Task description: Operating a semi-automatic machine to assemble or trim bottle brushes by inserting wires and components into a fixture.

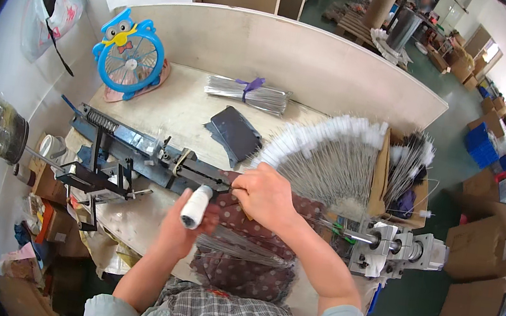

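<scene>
My left hand (pixel 177 228) is closed around a white cylinder with a dark grey end (pixel 195 207), just in front of the long dark metal jig (pixel 171 164). At the right end of that jig my right hand (pixel 264 193) is closed, fingers pinched beside its tip. What it pinches is hidden or too thin to make out. Beneath both hands lies a brown polka-dot cloth (pixel 243 276) with a bundle of thin metal wires (pixel 247 248) across it. Beyond my right hand, many thin-stemmed brushes with white heads (pixel 331 153) spread in a fan.
A blue cartoon-shaped fan (pixel 129 62) stands at the back left. Dark flat sheets (pixel 235 135) and a wire bundle with a purple tie (pixel 248 94) lie behind the jig. A cardboard box (pixel 382 176) holds more brushes. A metal shaft machine (pixel 398 253) sits at the right edge.
</scene>
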The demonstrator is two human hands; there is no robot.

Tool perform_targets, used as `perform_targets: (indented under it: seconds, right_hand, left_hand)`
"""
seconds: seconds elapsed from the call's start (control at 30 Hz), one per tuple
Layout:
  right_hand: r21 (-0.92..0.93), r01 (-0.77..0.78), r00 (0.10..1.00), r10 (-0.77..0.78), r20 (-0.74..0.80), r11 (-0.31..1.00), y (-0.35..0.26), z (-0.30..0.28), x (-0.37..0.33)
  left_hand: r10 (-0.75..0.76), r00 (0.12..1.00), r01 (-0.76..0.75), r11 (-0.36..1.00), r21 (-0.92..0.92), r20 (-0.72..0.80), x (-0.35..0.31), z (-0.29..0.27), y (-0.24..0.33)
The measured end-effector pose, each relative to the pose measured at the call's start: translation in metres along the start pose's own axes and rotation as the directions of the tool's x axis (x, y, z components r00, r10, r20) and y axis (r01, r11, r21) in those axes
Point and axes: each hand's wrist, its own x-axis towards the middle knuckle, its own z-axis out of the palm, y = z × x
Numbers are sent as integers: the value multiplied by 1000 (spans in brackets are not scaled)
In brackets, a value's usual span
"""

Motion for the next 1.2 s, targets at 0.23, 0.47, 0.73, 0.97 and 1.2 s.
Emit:
perform_targets:
  seconds: [0.23, 0.47, 0.73, 0.97, 1.2]
  right_hand:
    - [-64, -45, 995, 50, 85, 997, -8, -7, 1]
    - [38, 52, 965, -40, -260, 998, -5, -24, -35]
    - [-6, -70, 982, 68, -174, 998, 8, 28, -74]
    - [-102, 49, 998, -53, -35, 994, 3, 20, -70]
    - [144, -52, 999, 49, 23, 988, 9, 10, -75]
  left_hand:
    - [117, 992, -78, 271, 959, 48, 27, 3, -13]
    - [119, 989, -149, 710, 688, 91, 29, 6, -40]
    - [202, 956, -280, 392, 876, 215, 35, 3, -52]
    - [154, 976, -194, 313, 930, 152, 29, -32, -25]
    - [181, 900, -144, 982, 121, -398, 13, -146, 25]
